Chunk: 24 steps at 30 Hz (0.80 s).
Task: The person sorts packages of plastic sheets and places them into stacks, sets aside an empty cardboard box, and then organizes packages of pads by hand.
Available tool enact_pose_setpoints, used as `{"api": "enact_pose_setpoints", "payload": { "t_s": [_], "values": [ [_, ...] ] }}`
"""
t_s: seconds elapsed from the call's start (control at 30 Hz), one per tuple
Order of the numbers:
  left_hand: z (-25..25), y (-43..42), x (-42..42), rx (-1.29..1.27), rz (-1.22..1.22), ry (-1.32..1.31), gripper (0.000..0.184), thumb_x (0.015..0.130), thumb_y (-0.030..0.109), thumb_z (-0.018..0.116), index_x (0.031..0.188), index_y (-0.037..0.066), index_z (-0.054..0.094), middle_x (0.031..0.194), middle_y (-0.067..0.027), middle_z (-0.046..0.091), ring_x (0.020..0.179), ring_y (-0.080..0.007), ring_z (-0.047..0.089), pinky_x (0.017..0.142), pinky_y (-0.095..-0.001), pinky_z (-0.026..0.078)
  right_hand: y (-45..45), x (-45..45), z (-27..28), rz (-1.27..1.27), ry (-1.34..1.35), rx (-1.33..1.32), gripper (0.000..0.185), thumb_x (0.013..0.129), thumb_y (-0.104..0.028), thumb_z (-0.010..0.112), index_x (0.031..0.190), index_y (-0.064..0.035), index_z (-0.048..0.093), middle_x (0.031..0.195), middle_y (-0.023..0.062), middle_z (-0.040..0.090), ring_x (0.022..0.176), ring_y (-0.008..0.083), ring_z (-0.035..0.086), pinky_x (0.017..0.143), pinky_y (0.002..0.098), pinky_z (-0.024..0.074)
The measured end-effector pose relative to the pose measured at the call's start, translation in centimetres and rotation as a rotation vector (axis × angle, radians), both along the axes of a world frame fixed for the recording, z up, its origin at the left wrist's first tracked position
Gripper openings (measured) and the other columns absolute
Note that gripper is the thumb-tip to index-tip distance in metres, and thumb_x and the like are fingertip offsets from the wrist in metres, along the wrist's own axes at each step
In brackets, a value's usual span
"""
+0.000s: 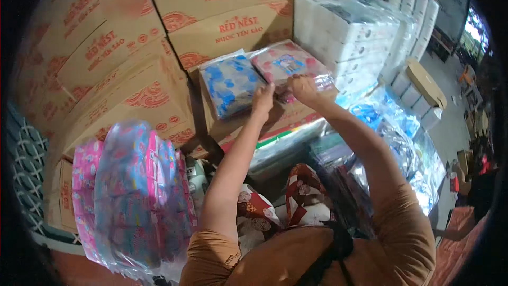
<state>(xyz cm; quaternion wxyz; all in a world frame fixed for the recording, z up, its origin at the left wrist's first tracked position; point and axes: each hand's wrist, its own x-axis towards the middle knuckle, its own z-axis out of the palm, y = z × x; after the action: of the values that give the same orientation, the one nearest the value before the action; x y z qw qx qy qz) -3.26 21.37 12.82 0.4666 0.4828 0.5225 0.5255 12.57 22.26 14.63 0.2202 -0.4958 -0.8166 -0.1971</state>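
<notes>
On a cardboard box lie two flat clear-wrapped packs, a blue-patterned pack (228, 86) on the left and a pink-patterned pack (291, 63) on the right. My left hand (263, 99) is closed at the pink pack's near left corner, between the two packs. Close beside it, my right hand (302, 89) is closed over the near edge of the pink pack, at its crinkled clear plastic. What exactly the fingers of each hand pinch is too small to make out.
Red Nest cartons (233, 26) are stacked behind and to the left. White wrapped packs (346, 37) stand at the back right. A pink and blue wrapped bundle (132, 196) is at the lower left; shiny plastic bags (397, 143) lie at the right.
</notes>
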Motion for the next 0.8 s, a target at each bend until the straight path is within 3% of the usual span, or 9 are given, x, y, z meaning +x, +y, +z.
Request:
{"api": "enact_pose_setpoints", "payload": {
  "t_s": [0.07,0.13,0.17,0.3,0.37,0.43,0.57,0.63,0.8],
  "values": [
    [-0.5,0.7,0.3,-0.035,0.082,-0.026,0.059,0.072,0.046,0.058,0.104,-0.003,0.051,0.092,-0.0127,0.058,0.085,-0.0178,0.053,0.072,-0.0304,0.040,-2.3,-0.4,1.2,-0.004,0.030,0.020,0.008,0.068,-0.014,0.053,0.072,-0.0063,0.052,0.070,0.0121,0.056,0.063,0.0284,0.056,0.055,0.0369,0.0441],
    [-0.5,0.7,-0.5,-0.327,-0.234,-0.366,0.055,0.073,0.043,0.059,0.106,0.001,0.051,0.099,-0.0141,0.055,0.092,-0.0168,0.052,0.074,-0.0287,0.041,-5.4,-0.5,3.0,0.133,0.114,-0.072,0.007,0.067,-0.012,0.052,0.071,-0.0053,0.053,0.066,0.0129,0.056,0.058,0.0306,0.056,0.051,0.0384,0.0447],
    [-0.9,0.1,0.1,-0.194,-0.236,-0.586,0.037,0.075,0.033,0.060,0.098,0.004,0.054,0.092,-0.0100,0.056,0.081,-0.0179,0.055,0.065,-0.0289,0.046,-6.8,-0.4,3.5,0.097,0.125,-0.092,0.007,0.067,-0.012,0.052,0.071,-0.0053,0.053,0.066,0.0129,0.056,0.058,0.0306,0.056,0.051,0.0384,0.0447],
    [3.2,-6.1,0.7,-0.258,-0.297,-0.428,0.026,0.076,0.017,0.060,0.097,0.004,0.053,0.093,-0.0076,0.055,0.078,-0.0197,0.056,0.061,-0.0345,0.049,-13.1,1.3,7.7,0.068,0.043,-0.492,0.022,0.069,-0.022,0.057,0.084,-0.0049,0.058,0.078,0.0151,0.057,0.070,0.0317,0.057,0.062,0.0382,0.0456],
    [2.9,-6.9,1.1,-0.250,-0.412,-0.453,0.028,0.077,0.015,0.058,0.102,0.003,0.050,0.099,-0.0092,0.054,0.084,-0.0211,0.055,0.064,-0.0379,0.049,-13.6,5.4,6.8,0.149,0.359,-0.387,0.038,0.070,-0.030,0.061,0.097,-0.0046,0.056,0.089,0.0187,0.056,0.081,0.0313,0.056,0.070,0.0361,0.0444],
    [5.4,-9.8,2.6,-0.200,-0.512,-0.456,0.034,0.078,0.013,0.056,0.109,0.003,0.047,0.100,-0.0084,0.053,0.086,-0.0209,0.055,0.069,-0.0377,0.048,-14.3,8.7,7.3,-0.118,0.526,-0.360,0.046,0.072,-0.034,0.060,0.107,-0.0047,0.050,0.096,0.0188,0.055,0.088,0.0289,0.054,0.076,0.0354,0.0426],
    [9.1,-13.3,6.0,-0.122,-0.676,-0.431,0.040,0.078,0.011,0.056,0.115,0.003,0.043,0.103,-0.0057,0.052,0.092,-0.0174,0.051,0.078,-0.0320,0.043,-18.1,15.5,9.4,-0.358,1.041,-0.734,0.046,0.078,-0.030,0.054,0.118,-0.0095,0.041,0.109,0.0156,0.051,0.095,0.0264,0.052,0.082,0.0345,0.0430],
    [9.6,-14.5,8.2,-0.026,-0.782,-0.403,0.040,0.078,0.011,0.056,0.115,0.003,0.043,0.101,-0.0041,0.052,0.089,-0.0142,0.050,0.079,-0.0288,0.040,-21.1,20.0,9.1,-0.138,0.163,-0.384,0.037,0.083,-0.013,0.048,0.119,-0.0149,0.042,0.125,0.0146,0.032,0.102,0.0266,0.047,0.084,0.0328,0.0432],
    [9.1,-18.2,15.7,0.023,-1.014,-0.217,0.033,0.074,0.012,0.059,0.104,0.002,0.048,0.093,-0.0041,0.054,0.085,-0.0129,0.051,0.078,-0.0279,0.040,-31.1,28.4,8.4,-0.162,0.060,-0.151,0.030,0.079,-0.007,0.052,0.109,-0.0092,0.052,0.118,0.0151,0.038,0.097,0.0242,0.050,0.080,0.0304,0.0452]
  ]
}}
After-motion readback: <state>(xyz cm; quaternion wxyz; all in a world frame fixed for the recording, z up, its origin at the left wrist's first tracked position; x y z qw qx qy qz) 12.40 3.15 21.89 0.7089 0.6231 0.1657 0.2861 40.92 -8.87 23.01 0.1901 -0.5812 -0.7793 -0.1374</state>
